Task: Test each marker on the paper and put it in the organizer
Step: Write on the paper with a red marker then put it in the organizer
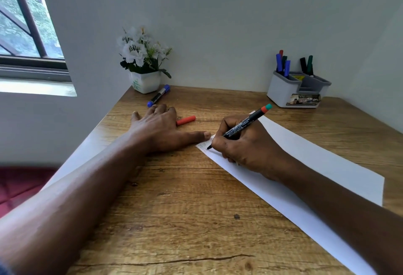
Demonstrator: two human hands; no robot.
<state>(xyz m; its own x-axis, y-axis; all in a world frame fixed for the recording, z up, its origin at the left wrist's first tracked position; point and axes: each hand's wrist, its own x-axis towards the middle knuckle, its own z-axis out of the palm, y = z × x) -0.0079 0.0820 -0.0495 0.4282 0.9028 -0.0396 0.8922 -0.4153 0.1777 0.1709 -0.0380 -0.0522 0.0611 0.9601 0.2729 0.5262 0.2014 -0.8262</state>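
Both hands are down on the wooden table (185, 209). The right hand (246, 146) is closed in a writing grip on a black marker (242, 125), whose tip touches the near-left corner of a white sheet of paper (316, 165) where a few faint scribbles show. This marker's far end carries an orange band and a teal cap — it tilts up and away toward the far right corner of the table. The left hand (161, 128) lies flat and spread, palm down, fingers apart and holding nothing; its thumb reaches toward the same corner of the paper and rests at the edge of the sheet, just beside the marker's tip.

An orange cap (186, 120) lies on the wood just past the left hand, partly hidden by it. A blue-capped marker (158, 95) lies near the far left corner of the table, beside a small white pot of white flowers (144, 61) standing against the wall.

At the far right edge stands a grey organizer (296, 91) with several compartments. Blue, red and green markers stand upright in its left compartment, and dark ones — black and green — in a rear compartment to the right. The paper runs diagonally from mid-table toward the near right edge, under the right forearm.
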